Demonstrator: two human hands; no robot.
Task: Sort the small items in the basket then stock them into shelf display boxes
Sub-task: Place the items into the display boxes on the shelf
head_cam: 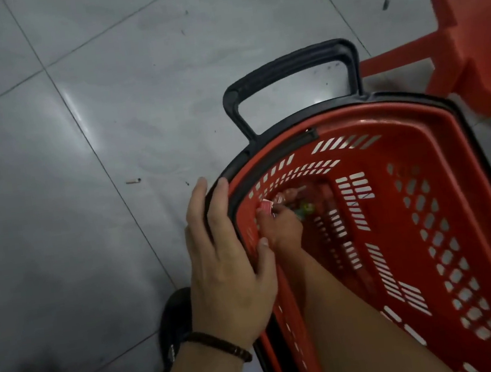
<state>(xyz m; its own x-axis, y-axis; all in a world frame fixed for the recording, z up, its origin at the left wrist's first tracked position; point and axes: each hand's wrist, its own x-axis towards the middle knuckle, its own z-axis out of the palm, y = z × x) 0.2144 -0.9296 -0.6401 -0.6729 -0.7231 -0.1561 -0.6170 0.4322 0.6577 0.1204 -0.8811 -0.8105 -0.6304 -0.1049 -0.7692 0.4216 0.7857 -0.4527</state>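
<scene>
No legible text, label, brand, number or sign is showing anywhere in view. The small red packet (266, 206) inside the red basket (448, 136) is appearing too small and blurred for any print to be read.

1 basket (459, 221), 2 hands (229, 268), 1 stool (473, 34), 1 shoe (175, 318) (sm. items (285, 197): uncountable).

Left grip (228, 259) clasped, right grip (283, 227) pinching

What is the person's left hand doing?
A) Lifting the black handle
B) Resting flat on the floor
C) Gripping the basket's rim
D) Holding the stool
C: the left hand grips the basket by its rim, thumb inside; the right hand pinches a red packet within.
</scene>
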